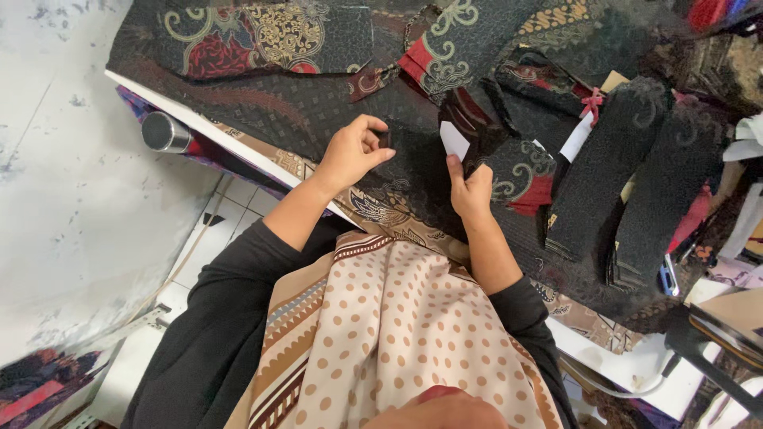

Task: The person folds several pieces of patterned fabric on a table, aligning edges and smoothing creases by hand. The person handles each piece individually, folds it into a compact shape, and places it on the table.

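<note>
Wall (56, 159), pale and scuffed, fills the left side, with a metal cylinder (165, 132) poking out beneath the table edge (199, 127). Dark patterned cloth (318, 103) covers the table. The left hand (350, 155) rests over that cloth, thumb and fingertips pinched together on a small dark scrap (385, 138). Just to its right, the right hand (470, 191) grips a folded dark fabric piece (469, 119) with a white lining patch (455, 141); its long axis runs upward and slightly left from the fingers, pointing away from the person. Further right lie two long rolled dark fabric bundles (628, 175), side by side, angled from upper right to lower left. A dotted beige scarf (389, 334) hangs below the hands.
</note>
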